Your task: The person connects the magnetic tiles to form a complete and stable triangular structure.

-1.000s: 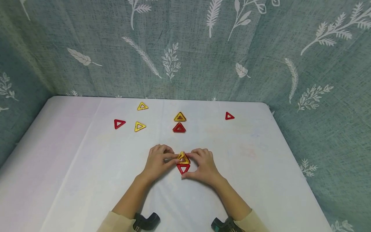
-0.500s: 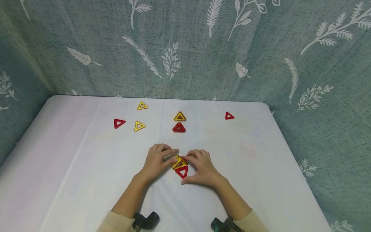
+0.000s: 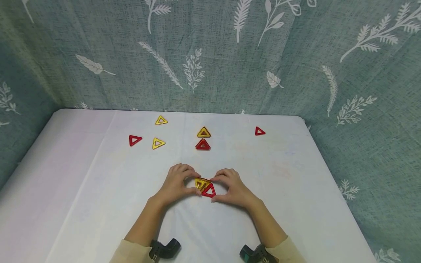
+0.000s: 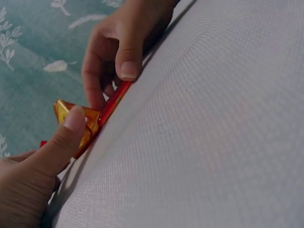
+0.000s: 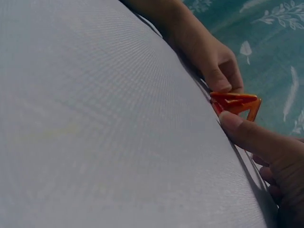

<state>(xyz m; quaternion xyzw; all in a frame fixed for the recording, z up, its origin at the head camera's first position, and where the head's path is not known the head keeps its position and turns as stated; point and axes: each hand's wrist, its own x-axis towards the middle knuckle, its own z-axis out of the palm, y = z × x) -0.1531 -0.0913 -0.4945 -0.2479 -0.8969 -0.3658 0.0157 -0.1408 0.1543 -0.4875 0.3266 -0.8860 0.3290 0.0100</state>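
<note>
Several hollow triangular tiles are joined in a small shape at the near middle of the table. Its yellow tiles point(image 3: 204, 186) stand tilted up off the cloth, while a red tile point(image 3: 208, 195) lies flat against their right side. My left hand point(image 3: 175, 183) holds the yellow part between thumb and index finger. From the right, my right hand point(image 3: 232, 187) grips the red tile's side, thumb at its near corner and index finger by the far one. In the left wrist view, the thumb presses the yellow face point(image 4: 90, 115). Fingers hide part of the shape.
Farther back stand a yellow triangle piece point(image 3: 198, 136) and a red triangle piece point(image 3: 198, 147), both thick-looking. Two yellow tiles point(image 3: 158, 123) point(image 3: 154, 146) and a red tile point(image 3: 131, 141) lie left, another red tile point(image 3: 257, 133) right. A leaf-patterned curtain point(image 3: 217, 73) surrounds the white-covered table point(image 3: 98, 190).
The joined shape has turned between my hands, so its flat red tile has swung from the near side to the right. My left fingers have shifted to the yellow part's far and near corners.
</note>
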